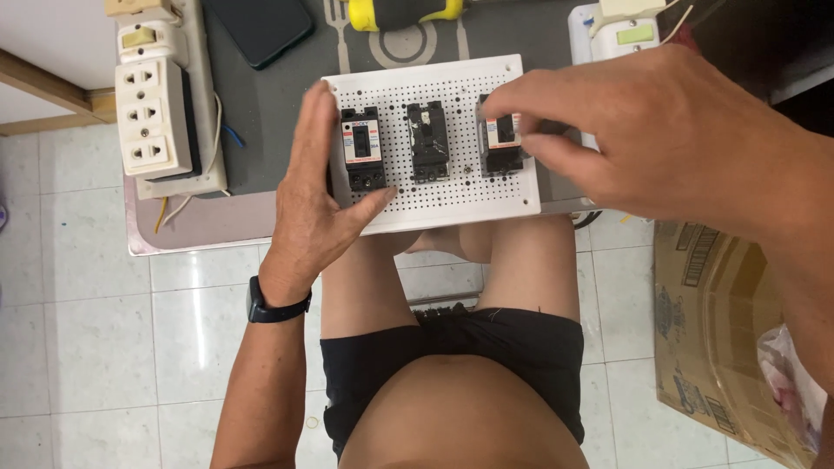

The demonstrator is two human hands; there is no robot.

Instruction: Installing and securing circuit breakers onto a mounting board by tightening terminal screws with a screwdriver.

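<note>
White perforated board under flat, open left hand; right hand grip pinched on rightmost black breaker.

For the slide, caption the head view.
Left hand steadies a white perforated board; right hand fingers the rightmost breaker.

light: bright, even | shadows: soft — faint | focus: sharp | right edge: slightly blurred

We count three black circuit breakers on one white perforated board, one white socket strip, one dark phone and one cardboard box.
</note>
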